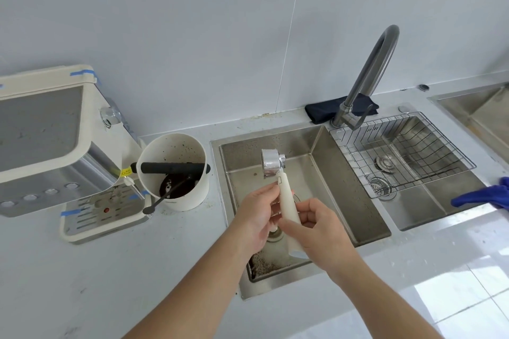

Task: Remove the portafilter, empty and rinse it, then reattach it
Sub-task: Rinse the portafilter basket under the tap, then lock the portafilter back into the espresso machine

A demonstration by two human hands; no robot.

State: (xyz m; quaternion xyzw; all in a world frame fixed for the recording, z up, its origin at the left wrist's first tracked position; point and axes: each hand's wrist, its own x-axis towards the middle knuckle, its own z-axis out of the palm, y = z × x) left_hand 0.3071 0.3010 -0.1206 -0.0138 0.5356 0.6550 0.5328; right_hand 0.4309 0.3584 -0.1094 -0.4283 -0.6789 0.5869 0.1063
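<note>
The portafilter [272, 164] has a shiny metal basket head and a cream handle, and it hangs over the left sink basin [325, 173]. My right hand [316, 228] grips the lower end of the handle. My left hand [259, 209] touches the handle near its upper part with its fingertips. The metal head points away from me and tilts to the left. The cream espresso machine [55, 146] stands at the left on the counter, its drip tray [102, 217] in front. The grey tap [369, 74] rises behind the sink, with its spout out of view over the basin.
A white knock box [176, 173] with a black bar and dark coffee grounds stands between machine and sink. A wire rack [399, 151] sits in the right basin. A dark cloth [338, 107] lies behind the tap. A blue cloth [484, 195] lies at the right edge.
</note>
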